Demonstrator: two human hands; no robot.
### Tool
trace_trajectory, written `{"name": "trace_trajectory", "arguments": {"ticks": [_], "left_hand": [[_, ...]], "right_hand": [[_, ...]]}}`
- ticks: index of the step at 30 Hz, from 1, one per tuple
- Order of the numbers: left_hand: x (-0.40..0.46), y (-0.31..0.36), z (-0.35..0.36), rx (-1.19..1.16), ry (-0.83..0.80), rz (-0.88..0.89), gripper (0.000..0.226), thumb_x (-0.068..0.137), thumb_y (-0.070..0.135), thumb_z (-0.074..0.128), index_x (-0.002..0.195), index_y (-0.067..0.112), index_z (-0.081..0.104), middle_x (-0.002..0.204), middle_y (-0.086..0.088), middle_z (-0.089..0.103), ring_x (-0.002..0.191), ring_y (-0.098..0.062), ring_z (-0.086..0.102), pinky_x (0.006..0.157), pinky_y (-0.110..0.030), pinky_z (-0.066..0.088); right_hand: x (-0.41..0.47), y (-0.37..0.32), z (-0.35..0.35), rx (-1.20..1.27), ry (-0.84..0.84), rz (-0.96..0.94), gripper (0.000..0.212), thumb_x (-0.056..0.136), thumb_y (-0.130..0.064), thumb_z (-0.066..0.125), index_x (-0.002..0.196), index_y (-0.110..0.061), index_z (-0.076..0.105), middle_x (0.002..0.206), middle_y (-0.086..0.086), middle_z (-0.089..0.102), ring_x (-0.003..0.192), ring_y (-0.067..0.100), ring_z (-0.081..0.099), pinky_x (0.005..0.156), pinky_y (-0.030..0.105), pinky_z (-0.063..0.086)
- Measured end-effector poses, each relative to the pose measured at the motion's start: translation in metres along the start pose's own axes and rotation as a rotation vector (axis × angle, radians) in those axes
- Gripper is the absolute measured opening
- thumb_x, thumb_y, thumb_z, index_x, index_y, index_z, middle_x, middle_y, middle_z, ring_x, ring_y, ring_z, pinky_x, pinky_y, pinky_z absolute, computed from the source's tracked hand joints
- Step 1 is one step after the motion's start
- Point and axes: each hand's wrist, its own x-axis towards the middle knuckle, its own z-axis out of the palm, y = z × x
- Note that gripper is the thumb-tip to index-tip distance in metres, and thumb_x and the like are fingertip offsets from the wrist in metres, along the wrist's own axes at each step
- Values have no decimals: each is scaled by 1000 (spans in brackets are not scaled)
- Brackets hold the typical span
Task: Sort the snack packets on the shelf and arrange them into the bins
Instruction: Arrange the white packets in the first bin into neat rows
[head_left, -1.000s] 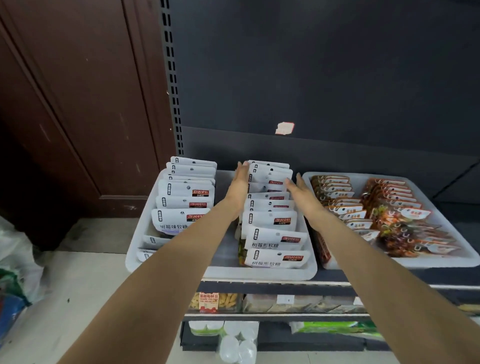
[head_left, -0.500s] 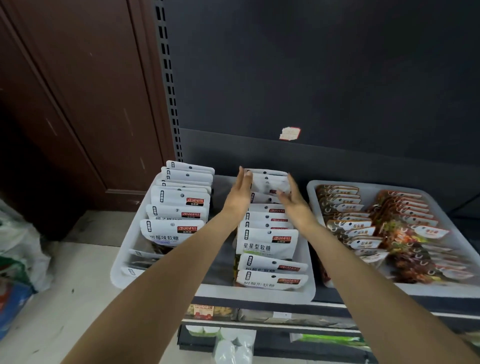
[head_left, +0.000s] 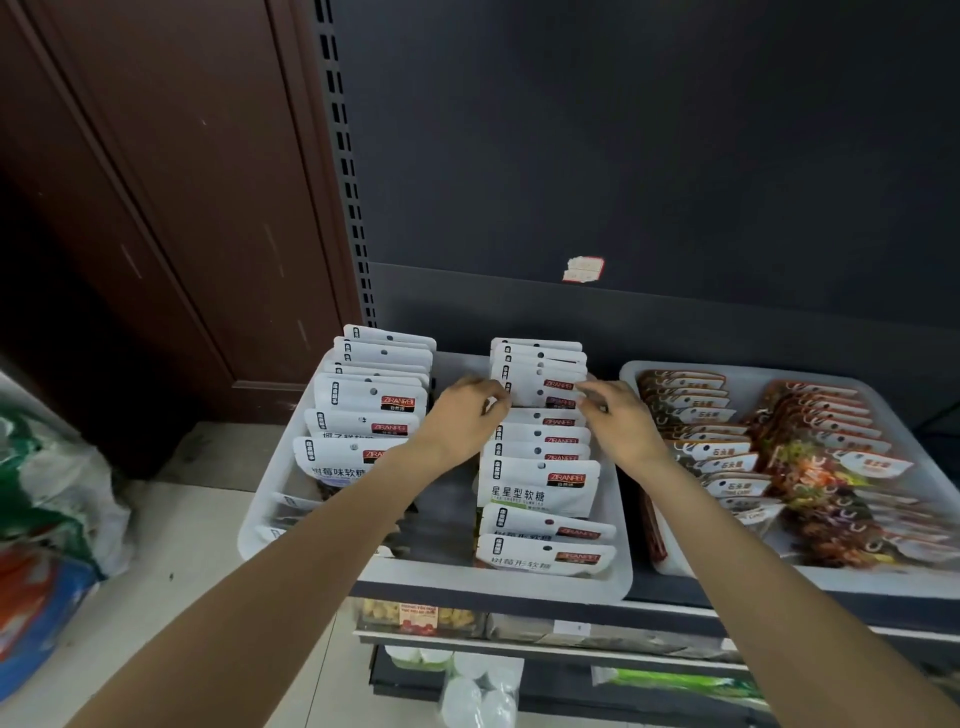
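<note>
A white bin (head_left: 618, 577) on the shelf holds two rows of white snack packets, a left row (head_left: 371, 400) and a right row (head_left: 540, 488). My left hand (head_left: 465, 415) and my right hand (head_left: 615, 418) grip the two side edges of an upright white packet (head_left: 543, 392) near the back of the right row, fingers curled on it. A second white bin (head_left: 737, 371) to the right holds orange and brown packets (head_left: 810, 447) in rows.
A dark back panel (head_left: 675, 156) with a torn sticker (head_left: 583, 268) rises behind the bins. A brown door (head_left: 156, 182) stands at the left, plastic bags (head_left: 47, 499) lie on the floor. Lower shelves (head_left: 519, 634) hold more goods.
Both hands have drawn back from flat against the row's sides and curled their fingers onto a packet near the back. The camera has shifted a little.
</note>
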Motion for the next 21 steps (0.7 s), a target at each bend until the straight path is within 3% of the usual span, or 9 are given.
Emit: {"name": "trace_trajectory", "arguments": {"ticks": [3, 7, 10, 13, 16, 21], "left_hand": [[-10, -1, -2, -11, -49, 15, 24, 98, 24, 47, 114, 10, 60, 114, -6, 65, 102, -20, 61, 84, -21, 45], [-16, -2, -4, -48, -52, 19, 17, 95, 22, 53, 104, 12, 63, 104, -5, 68, 96, -18, 63, 87, -26, 49], [-17, -1, -6, -69, -77, 13, 17, 94, 26, 57, 98, 12, 66, 98, -4, 68, 91, -15, 61, 86, -25, 48], [-16, -1, -11, -91, -87, -3, 16, 91, 28, 61, 93, 14, 67, 94, -4, 69, 87, -13, 62, 83, -25, 49], [-13, -2, -18, -73, -117, 4, 11, 91, 27, 61, 92, 18, 68, 97, -1, 70, 90, -11, 62, 85, -25, 49], [-11, -5, -17, -72, -77, -15, 16, 92, 14, 58, 105, 14, 69, 107, -2, 69, 100, -14, 61, 92, -24, 46]], "right_hand": [[5, -4, -3, -38, -23, 25, 31, 100, -15, 43, 125, -8, 58, 127, 15, 54, 116, 26, 52, 101, 31, 40], [14, -8, -7, -93, -81, 61, 26, 92, -9, 58, 117, -6, 65, 120, 9, 64, 111, 21, 59, 94, 24, 42], [20, -8, -2, -216, -127, 65, 22, 87, -11, 65, 109, -7, 69, 114, 8, 67, 105, 20, 61, 93, 27, 46], [21, -14, -2, -211, 3, 6, 13, 90, -12, 61, 97, -11, 72, 105, 6, 67, 97, 22, 62, 85, 33, 49], [17, -25, -12, -215, 202, -124, 13, 91, -17, 61, 95, -13, 72, 99, 4, 59, 88, 22, 58, 71, 30, 45], [6, -10, -5, -285, -7, -169, 14, 90, -11, 61, 99, -10, 72, 102, 6, 63, 94, 22, 61, 82, 34, 49]]}}
